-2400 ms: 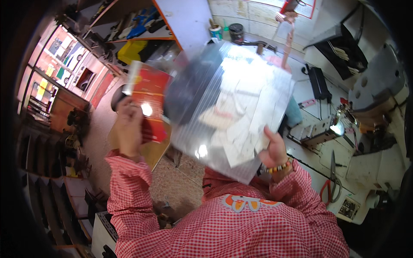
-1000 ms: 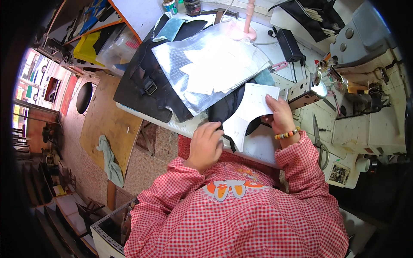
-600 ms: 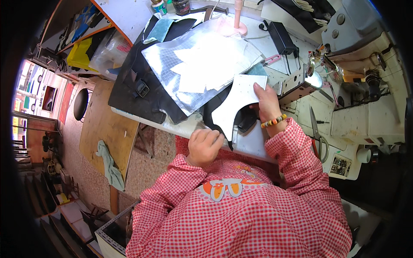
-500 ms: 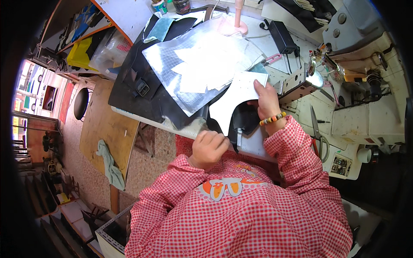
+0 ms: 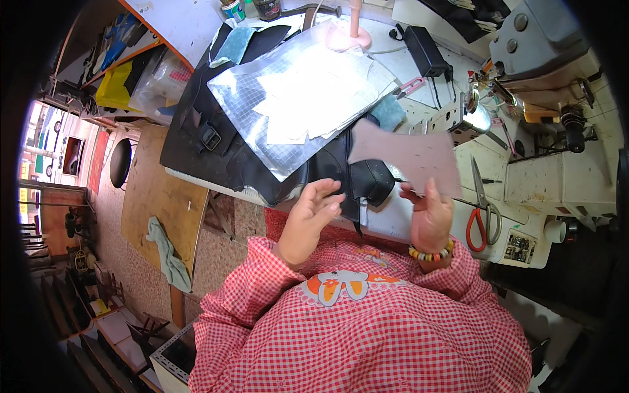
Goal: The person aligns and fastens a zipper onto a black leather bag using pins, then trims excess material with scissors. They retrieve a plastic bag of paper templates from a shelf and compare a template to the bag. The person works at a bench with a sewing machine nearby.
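Note:
In my right hand (image 5: pixel 431 219) the lower edge of a flat pinkish-grey piece (image 5: pixel 419 157) is pinched between thumb and fingers. One side of the piece curves inward; whether it is card or leather I cannot tell. My left hand (image 5: pixel 311 219) is empty, fingers apart, just off the table's front edge. Between the hands lies a folded black leather-like piece (image 5: pixel 373 182), partly under the raised pinkish one. Behind them, white paper pattern pieces (image 5: pixel 308 98) lie on a clear gridded sheet (image 5: pixel 285 157), brightly lit.
Black sheet material (image 5: pixel 180 141) with a buckle-like part (image 5: pixel 209 137) covers the table's left. On the right are red-handled scissors (image 5: pixel 480 219), a sewing machine (image 5: pixel 544 72), a black power box (image 5: pixel 426 52) and a tray of small metal parts (image 5: pixel 521 249). A pink lamp stand (image 5: pixel 350 36) stands behind.
The piece in my right hand showed white and now shows its pinkish side. That hand has drawn nearer to me and right. My left hand has opened from a closed shape.

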The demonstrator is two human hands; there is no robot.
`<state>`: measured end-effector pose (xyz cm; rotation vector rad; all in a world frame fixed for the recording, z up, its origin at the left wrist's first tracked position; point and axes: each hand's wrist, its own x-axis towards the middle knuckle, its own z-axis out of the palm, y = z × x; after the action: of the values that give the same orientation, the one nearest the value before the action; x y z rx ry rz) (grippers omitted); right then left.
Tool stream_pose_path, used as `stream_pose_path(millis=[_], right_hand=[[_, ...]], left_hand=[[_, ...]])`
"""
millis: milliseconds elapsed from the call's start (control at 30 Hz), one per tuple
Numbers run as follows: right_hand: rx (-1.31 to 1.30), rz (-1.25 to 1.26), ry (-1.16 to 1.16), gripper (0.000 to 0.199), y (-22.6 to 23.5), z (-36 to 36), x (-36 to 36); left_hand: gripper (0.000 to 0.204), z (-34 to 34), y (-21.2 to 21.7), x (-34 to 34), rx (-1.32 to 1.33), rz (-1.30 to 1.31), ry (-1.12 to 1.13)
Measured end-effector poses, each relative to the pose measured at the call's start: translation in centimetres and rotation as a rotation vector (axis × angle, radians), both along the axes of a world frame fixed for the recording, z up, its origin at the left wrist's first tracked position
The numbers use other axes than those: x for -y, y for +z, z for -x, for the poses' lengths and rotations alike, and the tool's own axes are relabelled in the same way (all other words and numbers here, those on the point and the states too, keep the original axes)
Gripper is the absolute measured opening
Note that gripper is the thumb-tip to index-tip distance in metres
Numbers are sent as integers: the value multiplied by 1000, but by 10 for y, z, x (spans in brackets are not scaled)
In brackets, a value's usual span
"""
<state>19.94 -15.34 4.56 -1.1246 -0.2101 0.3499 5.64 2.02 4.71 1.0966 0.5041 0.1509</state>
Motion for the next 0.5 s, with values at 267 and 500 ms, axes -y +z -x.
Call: stream_pose_path(millis=[267,500], right_hand=[[999,439,37,32,-8,-5,9],[1152,760,252,40,-38,11,-13]], left_hand=[[29,-35,34,-40,-54,-1561,-307],[30,-53,32,-96,-264,-2214,-527]])
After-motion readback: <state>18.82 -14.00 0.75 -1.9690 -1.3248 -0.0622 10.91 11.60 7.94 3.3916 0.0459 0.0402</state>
